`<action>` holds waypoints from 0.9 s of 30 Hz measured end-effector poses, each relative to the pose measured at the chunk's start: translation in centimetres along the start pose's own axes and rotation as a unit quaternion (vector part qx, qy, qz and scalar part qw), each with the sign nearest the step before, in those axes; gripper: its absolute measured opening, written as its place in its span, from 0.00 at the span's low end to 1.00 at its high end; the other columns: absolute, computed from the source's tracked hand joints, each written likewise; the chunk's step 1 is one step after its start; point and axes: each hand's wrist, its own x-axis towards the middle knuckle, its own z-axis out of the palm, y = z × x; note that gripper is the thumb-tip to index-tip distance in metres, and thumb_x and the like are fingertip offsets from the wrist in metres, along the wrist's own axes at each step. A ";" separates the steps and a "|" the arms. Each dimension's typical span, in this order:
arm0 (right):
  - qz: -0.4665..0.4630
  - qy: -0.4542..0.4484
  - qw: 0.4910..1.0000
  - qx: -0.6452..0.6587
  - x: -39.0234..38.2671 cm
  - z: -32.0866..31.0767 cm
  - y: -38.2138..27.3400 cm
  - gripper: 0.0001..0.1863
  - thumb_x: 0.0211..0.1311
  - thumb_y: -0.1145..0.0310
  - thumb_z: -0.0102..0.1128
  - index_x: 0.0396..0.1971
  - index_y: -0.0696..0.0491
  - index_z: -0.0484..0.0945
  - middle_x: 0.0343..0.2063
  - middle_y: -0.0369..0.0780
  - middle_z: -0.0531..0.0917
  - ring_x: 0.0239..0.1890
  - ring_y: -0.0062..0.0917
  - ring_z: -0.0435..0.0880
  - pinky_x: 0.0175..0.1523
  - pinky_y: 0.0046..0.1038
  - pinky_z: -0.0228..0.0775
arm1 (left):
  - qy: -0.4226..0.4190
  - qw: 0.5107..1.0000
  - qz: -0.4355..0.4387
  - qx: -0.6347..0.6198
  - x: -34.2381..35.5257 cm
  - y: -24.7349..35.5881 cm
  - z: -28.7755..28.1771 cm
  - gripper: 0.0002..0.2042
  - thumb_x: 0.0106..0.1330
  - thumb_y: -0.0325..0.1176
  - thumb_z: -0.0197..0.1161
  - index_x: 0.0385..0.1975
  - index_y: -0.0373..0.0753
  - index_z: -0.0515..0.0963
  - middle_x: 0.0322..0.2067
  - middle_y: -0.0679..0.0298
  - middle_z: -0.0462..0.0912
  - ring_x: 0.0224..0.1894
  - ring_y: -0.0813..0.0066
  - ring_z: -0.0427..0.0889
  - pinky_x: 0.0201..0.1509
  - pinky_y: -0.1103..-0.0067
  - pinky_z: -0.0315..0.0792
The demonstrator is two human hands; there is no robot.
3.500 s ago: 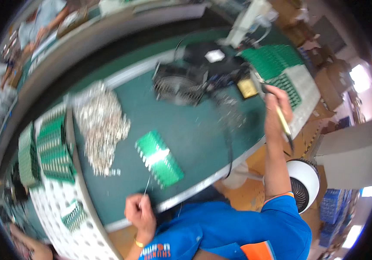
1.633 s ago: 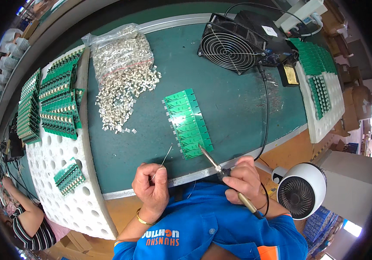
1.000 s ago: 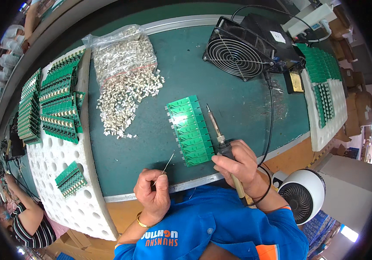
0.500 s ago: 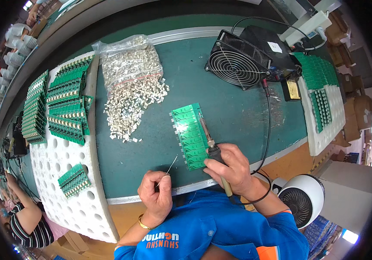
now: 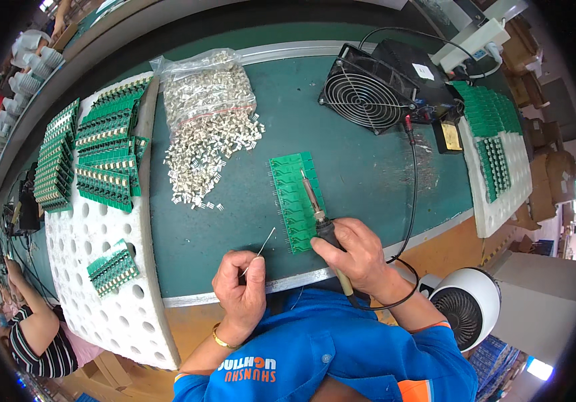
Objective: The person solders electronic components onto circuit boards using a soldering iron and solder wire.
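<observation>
By one green board point(image 5: 290, 204), two hands point(image 5: 242, 289) point(image 5: 358, 253) (one soldering iron point(image 5: 326, 230), one wire point(image 5: 267, 241)).

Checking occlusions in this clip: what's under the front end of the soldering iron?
Beneath the soldering iron, held in the right hand, is the green circuit board. The strip directly behind the iron is covered; I can't tell whether they touch.
</observation>
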 end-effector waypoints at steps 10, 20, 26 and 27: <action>-0.008 0.003 1.000 -0.012 0.1 -0.3 -0.3 0.17 0.53 0.72 0.61 0.46 0.50 0.77 0.38 0.45 0.81 0.37 0.36 0.84 0.39 0.33 0.77 | -0.024 0.995 -0.099 0.018 2.1 2.0 -0.6 0.10 0.71 0.24 0.56 0.50 0.33 0.73 0.29 0.66 0.75 0.28 0.82 0.71 0.32 0.83 0.68; -0.004 0.028 0.999 0.018 0.1 -0.5 0.0 0.17 0.53 0.74 0.62 0.45 0.52 0.77 0.37 0.44 0.81 0.36 0.34 0.84 0.39 0.32 0.77 | -0.057 0.996 0.008 0.062 4.0 1.9 1.0 0.22 0.62 0.13 0.48 0.57 0.32 0.70 0.48 0.55 0.76 0.42 0.72 0.78 0.48 0.76 0.74; -0.010 0.053 0.998 0.035 0.0 -0.5 0.5 0.19 0.51 0.73 0.63 0.46 0.52 0.77 0.38 0.45 0.81 0.35 0.36 0.84 0.39 0.34 0.78 | -0.083 0.974 -0.187 -0.099 6.4 2.7 1.5 0.13 0.74 0.27 0.51 0.55 0.35 0.73 0.40 0.64 0.82 0.31 0.84 0.75 0.33 0.85 0.70; -0.012 0.061 0.997 0.035 0.0 -0.4 0.5 0.20 0.50 0.73 0.64 0.46 0.52 0.77 0.39 0.45 0.81 0.35 0.37 0.84 0.40 0.34 0.79 | -0.097 0.965 -0.217 -0.107 6.7 2.8 1.6 0.13 0.76 0.32 0.50 0.54 0.36 0.74 0.36 0.65 0.83 0.28 0.86 0.73 0.30 0.87 0.67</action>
